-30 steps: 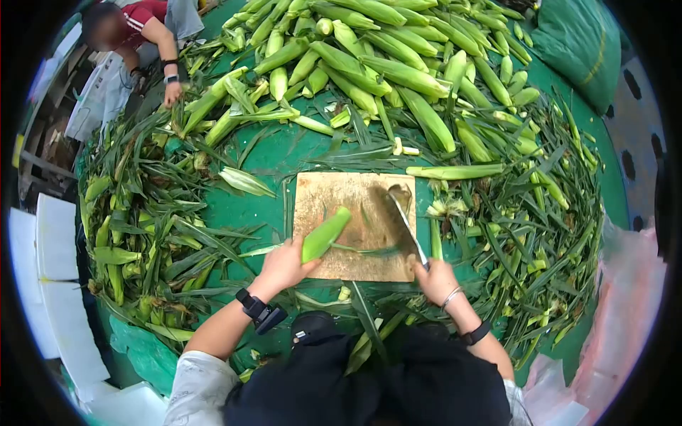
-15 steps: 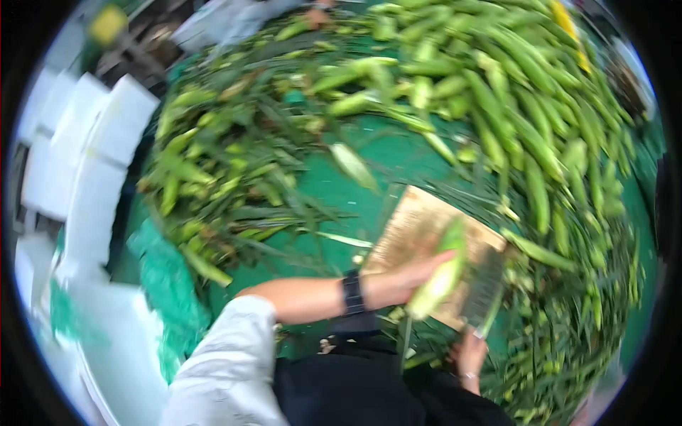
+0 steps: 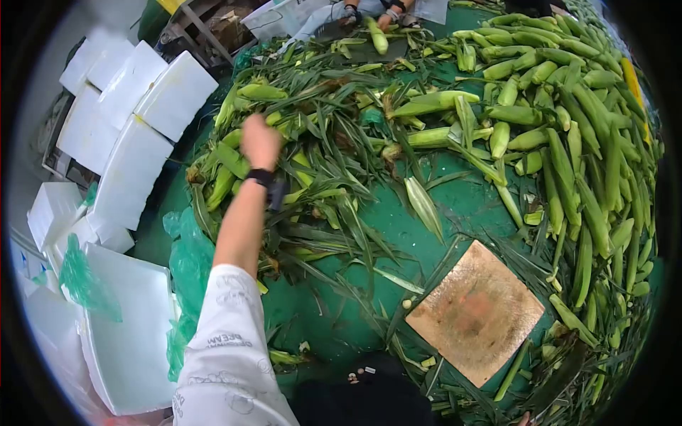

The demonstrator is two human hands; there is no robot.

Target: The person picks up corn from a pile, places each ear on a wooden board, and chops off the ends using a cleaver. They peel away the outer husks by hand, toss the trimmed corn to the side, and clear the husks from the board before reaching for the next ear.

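Left hand [image 3: 260, 141] now reaches over husks [image 3: 320, 163], off board [image 3: 477, 312].

One cutting board [image 3: 477, 312] lies on the green surface [image 3: 455, 206]. One of the person's own hands [image 3: 260, 140] shows, up and left of the board, with one dark wristband [image 3: 261, 177]. Two hands of another person [image 3: 369, 15] show far above the board. Roughly seven white foam boxes [image 3: 135, 177] stand left of it. Corn ears [image 3: 561, 153] above and right of the board are too many to count.
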